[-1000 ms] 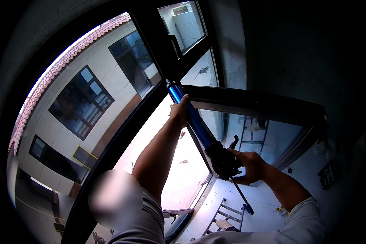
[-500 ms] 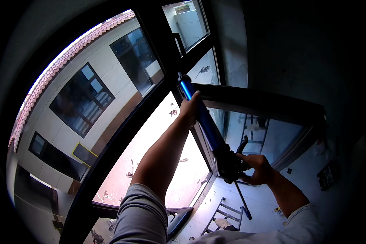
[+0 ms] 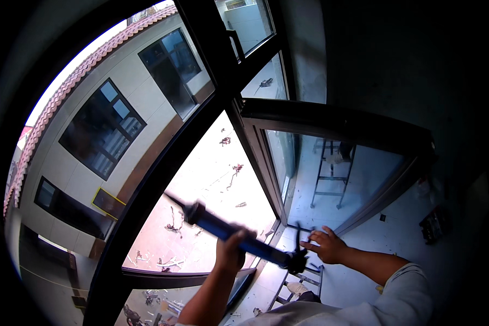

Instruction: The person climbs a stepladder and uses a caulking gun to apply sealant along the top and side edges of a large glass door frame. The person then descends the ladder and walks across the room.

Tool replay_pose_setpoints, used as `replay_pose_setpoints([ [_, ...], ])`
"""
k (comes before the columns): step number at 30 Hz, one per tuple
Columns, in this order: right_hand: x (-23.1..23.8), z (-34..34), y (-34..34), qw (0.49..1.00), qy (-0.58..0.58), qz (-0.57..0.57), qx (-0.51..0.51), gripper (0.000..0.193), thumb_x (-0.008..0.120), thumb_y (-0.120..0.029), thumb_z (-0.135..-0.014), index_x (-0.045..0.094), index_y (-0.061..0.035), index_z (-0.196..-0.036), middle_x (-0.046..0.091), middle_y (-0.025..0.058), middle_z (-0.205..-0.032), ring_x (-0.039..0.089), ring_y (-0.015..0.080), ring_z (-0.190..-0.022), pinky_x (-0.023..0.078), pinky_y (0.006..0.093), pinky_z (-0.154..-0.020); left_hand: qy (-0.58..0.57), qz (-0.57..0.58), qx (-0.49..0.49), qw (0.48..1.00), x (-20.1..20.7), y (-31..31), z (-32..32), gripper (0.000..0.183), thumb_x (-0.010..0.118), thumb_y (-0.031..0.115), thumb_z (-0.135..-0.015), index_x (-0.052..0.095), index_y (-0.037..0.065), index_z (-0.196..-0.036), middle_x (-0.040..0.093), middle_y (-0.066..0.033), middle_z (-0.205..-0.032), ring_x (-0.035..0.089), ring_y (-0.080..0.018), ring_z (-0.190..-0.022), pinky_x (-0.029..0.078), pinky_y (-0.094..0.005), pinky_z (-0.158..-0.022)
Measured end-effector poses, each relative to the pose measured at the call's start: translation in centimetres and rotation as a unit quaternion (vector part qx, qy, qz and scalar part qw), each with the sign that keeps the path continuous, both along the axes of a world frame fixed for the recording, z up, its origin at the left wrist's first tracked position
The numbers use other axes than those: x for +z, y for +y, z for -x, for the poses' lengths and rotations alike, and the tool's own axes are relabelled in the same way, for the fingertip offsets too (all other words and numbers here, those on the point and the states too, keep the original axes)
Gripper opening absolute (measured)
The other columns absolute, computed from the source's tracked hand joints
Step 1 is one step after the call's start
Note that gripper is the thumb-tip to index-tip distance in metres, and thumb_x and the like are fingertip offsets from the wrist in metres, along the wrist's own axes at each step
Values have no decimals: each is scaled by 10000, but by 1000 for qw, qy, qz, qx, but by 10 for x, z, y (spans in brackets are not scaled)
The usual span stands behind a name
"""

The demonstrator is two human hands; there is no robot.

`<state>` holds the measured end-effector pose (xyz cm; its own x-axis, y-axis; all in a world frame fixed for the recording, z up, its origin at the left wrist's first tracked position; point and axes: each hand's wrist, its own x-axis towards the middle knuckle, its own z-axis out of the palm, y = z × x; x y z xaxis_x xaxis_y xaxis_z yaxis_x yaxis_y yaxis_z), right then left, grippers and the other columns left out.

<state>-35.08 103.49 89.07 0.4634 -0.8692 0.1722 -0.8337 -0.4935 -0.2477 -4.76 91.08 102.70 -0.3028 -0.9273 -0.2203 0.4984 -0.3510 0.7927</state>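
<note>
Framework point(image 3: 160, 182), dark and glazed, ran down the left, a hinged panel point(image 3: 375, 157) at right. Between, a blue caulking gun point(image 3: 262, 250) slanted, its nozzle point(image 3: 174, 199) toward the far left; the left hand point(image 3: 231, 249) gripped its barrel point(image 3: 212, 224), the right hand point(image 3: 328, 247) hung partly open beside the lever point(image 3: 298, 233).

The caulking gun point(image 3: 211, 224) is left of the door point(image 3: 337, 117), the ladder point(image 3: 309, 280) (partly hidden) beneath.
</note>
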Motion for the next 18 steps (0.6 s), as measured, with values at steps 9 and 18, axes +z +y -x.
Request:
replay_pose_setpoints([
  [9, -119, -98, 35, 895, -112, -385, -193, 522, 644, -352, -834, 600, -93, -1285, 656, 181, -1173, 626, 364, -1078, 498, 428, -943, -463, 58, -19, 884, -97, 115, -161, 343, 788, 79, -710, 574, 53, -977, 680, -114, -945, 685, -277, -927, 536, -402, -846],
  [18, -170, -241, 89, 832, 90, -526, 152, 409, 588, -247, -825, 622, -75, -1195, 685, 211, -1002, 656, 397, -946, 520, 499, -824, -658, 2, -171, 734, -177, 247, -274, 392, 746, 321, -724, 655, 39, -980, 697, -120, -872, 673, -295, -836, 522, -419, -771],
])
